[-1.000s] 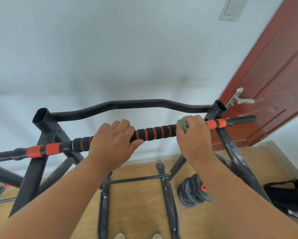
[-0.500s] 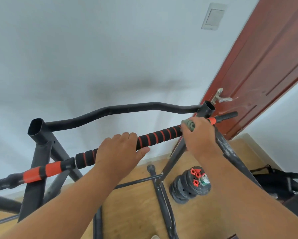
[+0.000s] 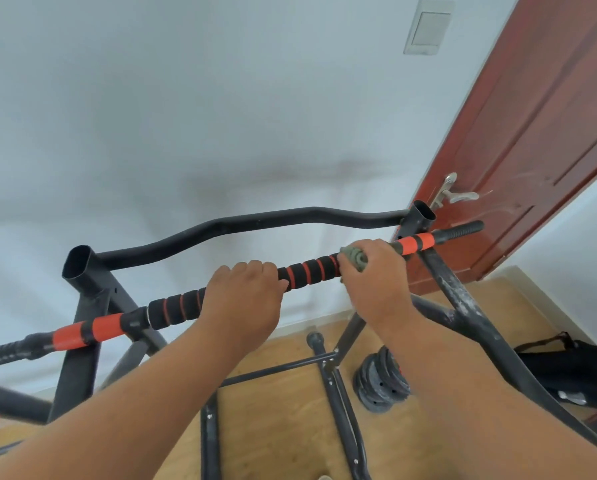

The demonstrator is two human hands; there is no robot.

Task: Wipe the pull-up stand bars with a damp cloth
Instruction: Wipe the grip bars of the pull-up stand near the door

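Right hand point(image 3: 376, 271) — cloth point(image 3: 354, 258) round bar point(image 3: 311, 268)

One head-worn camera here, looking forward and down from close behind the padded bar point(image 3: 307, 270), both forearms reaching in from the bottom edge, wall point(image 3: 186, 116) ahead, wooden floor point(image 3: 283, 427) below.
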